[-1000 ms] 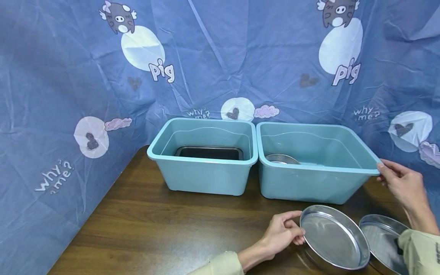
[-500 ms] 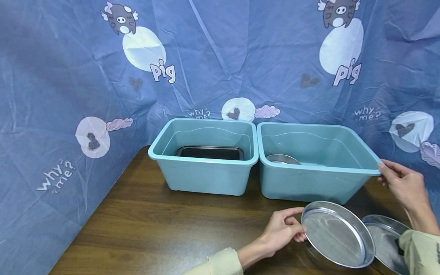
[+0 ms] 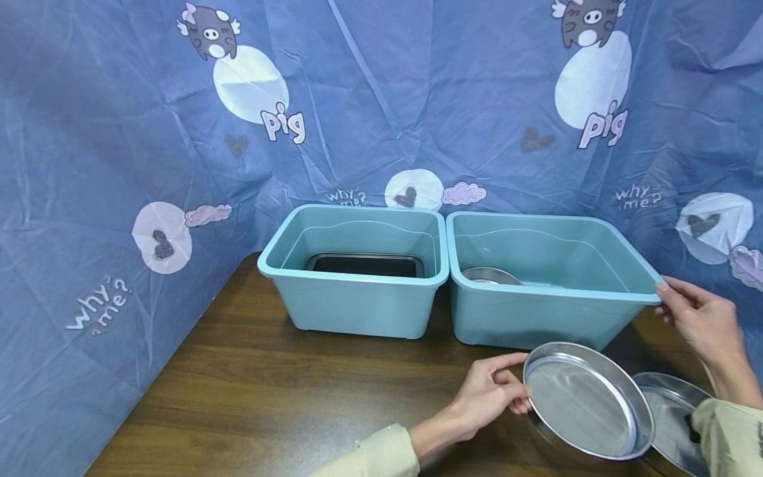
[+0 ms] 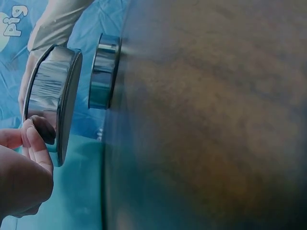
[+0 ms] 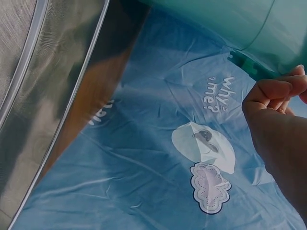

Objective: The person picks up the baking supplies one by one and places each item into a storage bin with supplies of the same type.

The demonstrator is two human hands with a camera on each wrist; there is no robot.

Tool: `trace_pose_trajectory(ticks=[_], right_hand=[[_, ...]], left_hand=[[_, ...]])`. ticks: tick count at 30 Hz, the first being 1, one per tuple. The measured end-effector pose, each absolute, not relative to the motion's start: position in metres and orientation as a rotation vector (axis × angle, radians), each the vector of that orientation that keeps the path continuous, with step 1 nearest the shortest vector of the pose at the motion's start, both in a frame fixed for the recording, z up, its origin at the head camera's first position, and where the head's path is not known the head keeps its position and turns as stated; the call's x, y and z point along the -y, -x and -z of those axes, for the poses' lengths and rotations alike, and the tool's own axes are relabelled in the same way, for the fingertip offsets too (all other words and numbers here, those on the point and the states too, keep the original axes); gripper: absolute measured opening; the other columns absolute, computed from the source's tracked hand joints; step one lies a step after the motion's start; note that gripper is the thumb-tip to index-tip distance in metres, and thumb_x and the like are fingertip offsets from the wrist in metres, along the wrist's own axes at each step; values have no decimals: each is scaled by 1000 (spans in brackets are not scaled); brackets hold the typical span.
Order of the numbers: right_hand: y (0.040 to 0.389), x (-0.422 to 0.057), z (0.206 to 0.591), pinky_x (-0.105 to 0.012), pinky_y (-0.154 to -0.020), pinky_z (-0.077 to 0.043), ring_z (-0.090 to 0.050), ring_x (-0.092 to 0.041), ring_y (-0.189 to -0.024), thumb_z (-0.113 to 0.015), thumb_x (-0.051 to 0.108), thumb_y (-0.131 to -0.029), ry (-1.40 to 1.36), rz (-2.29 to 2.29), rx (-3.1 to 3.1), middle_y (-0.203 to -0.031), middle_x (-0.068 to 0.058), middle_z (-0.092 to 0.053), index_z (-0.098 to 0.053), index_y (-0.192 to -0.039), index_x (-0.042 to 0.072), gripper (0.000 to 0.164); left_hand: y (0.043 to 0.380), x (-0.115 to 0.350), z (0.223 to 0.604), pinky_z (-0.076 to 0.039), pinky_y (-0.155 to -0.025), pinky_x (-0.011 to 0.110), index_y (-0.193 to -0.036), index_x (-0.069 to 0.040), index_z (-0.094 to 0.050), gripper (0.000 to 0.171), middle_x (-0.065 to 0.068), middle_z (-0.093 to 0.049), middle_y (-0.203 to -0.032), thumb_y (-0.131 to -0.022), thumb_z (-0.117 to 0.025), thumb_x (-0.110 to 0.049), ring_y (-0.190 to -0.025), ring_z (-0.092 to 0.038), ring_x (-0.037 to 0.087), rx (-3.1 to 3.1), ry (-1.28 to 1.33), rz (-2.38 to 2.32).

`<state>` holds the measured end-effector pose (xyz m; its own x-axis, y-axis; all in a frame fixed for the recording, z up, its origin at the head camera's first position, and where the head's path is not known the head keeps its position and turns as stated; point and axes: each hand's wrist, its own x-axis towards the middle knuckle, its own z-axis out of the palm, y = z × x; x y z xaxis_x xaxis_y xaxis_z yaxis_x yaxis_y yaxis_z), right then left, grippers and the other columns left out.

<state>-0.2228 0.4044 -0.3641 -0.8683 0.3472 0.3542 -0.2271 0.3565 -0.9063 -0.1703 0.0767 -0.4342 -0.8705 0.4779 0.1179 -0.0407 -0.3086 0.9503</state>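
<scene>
Between the thumb and fingers of my left hand (image 3: 491, 396) is the rim of a round metal sieve (image 3: 587, 407) with a fine mesh bottom. In the left wrist view this sieve (image 4: 48, 88) hangs apart from the table, tilted. A second sieve (image 3: 670, 411) lies on the table to its right, partly hidden by the held one and my right sleeve. My right hand (image 3: 706, 324) pinches the front right corner of the right teal bin (image 3: 536, 321). Inside that bin, at its left, part of another round metal piece (image 3: 490, 275) shows.
A second teal bin (image 3: 357, 308) stands directly left of the first, with a dark rectangular pan (image 3: 366, 265) inside. Both are on a brown wooden table (image 3: 268, 397). Behind and to the left hangs a blue printed cloth (image 3: 369, 99).
My left hand has raised the sieve and carried it slightly away and to the right, toward the right bin. My right hand stays on the bin's corner.
</scene>
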Motion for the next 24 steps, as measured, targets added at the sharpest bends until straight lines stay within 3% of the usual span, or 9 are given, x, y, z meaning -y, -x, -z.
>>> trace_pose_trajectory(ticks=[24], right_hand=[[222, -404, 364, -9, -51, -47, -59, 3, -55, -62, 7, -102, 85, -1576, 2117, -65, 18, -66, -69, -89, 47, 42]], left_hand=[[174, -66, 411, -52, -56, 16, -141, 6, -59, 52, 5, -64, -71, -90, -62, 16, -58, -60, 8, -1586, -594, -2221]])
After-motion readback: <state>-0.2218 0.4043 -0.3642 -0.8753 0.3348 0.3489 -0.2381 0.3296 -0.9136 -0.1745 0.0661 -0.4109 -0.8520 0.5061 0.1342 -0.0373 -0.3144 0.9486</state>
